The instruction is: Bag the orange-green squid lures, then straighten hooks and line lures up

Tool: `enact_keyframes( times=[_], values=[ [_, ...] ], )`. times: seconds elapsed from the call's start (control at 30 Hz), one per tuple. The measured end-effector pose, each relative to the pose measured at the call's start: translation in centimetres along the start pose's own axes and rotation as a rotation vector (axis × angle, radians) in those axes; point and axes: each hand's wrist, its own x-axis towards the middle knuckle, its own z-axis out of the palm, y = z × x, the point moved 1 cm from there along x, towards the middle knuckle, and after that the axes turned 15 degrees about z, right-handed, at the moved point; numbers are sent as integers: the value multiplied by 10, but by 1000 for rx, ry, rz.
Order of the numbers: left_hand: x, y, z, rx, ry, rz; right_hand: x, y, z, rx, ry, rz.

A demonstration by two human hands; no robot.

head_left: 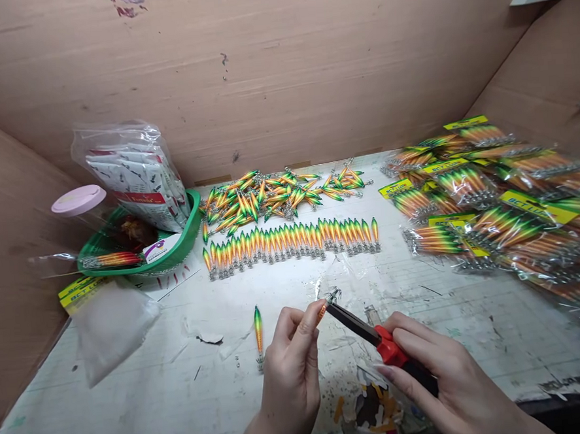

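My left hand [294, 354] pinches a fishing lure [321, 312]; most of its orange body is hidden by the fingers, and its crown of hooks points away to the upper right. In my right hand [441, 365] is a pair of long-nosed pliers [358, 325] with red and black handles. The jaw tips meet the lure just below its hooks. To the left of my left hand, a single green and orange lure [259, 337] lies on the worktop. Beyond both hands runs a row of similar lures [291, 242], hooks towards me.
A loose heap of lures [269, 198] lies at the back. Bagged lures [497, 224] are piled on the right. At left stand a green basket [192, 226] with packets and a plastic cup, and an unfilled labelled bag [114, 326]. Scraps [377, 401] lie near the front.
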Motion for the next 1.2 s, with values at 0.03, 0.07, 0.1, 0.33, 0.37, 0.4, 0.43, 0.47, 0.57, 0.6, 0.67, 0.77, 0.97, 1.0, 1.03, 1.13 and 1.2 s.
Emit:
enact_keyframes(
  times=[0.03, 0.07, 0.1, 0.33, 0.37, 0.4, 0.43, 0.47, 0.57, 0.6, 0.67, 0.77, 0.97, 1.0, 1.03, 1.13, 1.2],
  values=[
    [-1, -1, 1, -7, 10, -2, 0, 1, 1, 5, 4, -5],
    [-2, -1, 2, -16, 21, -7, 1, 2, 3, 8, 8, -10],
    [-2, -2, 2, -27, 35, -16, 1, 3, 5, 10, 11, -15],
    [0, 2, 5, -170, 130, -267, 6, 10, 11, 32, -5, -44],
    [0, 3, 5, -208, 151, -331, 7, 11, 11, 38, -5, -48],
    [-1, 3, 5, -248, 174, -401, 8, 11, 10, 44, -4, -49],
    [-2, 2, 4, -289, 197, -469, 8, 12, 9, 49, -4, -50],
    [-3, 2, 4, -327, 217, -529, 9, 12, 9, 53, -6, -49],
    [-5, -3, 2, -446, 193, -633, 10, 13, 6, 54, -35, -41],
    [-5, -5, 1, -498, 179, -654, 10, 13, 5, 53, -43, -42],
    [-6, -8, 2, -645, 158, -715, 9, 13, 5, 47, -47, -43],
    [-6, -6, 9, -846, 162, -785, 8, 12, 7, 42, -63, -44],
    [-4, 9, 20, -880, 284, -767, 3, 8, 15, 88, -62, -5],
    [-4, 10, 20, -875, 285, -761, 1, 8, 15, 98, -46, -1],
    [-4, 10, 20, -869, 277, -752, 0, 8, 15, 105, -29, 3],
    [-6, 7, 20, -822, 249, -726, -3, 8, 13, 102, 3, 28],
    [-10, 4, 22, -763, 241, -720, -4, 9, 12, 96, -3, 45]
  ],
)
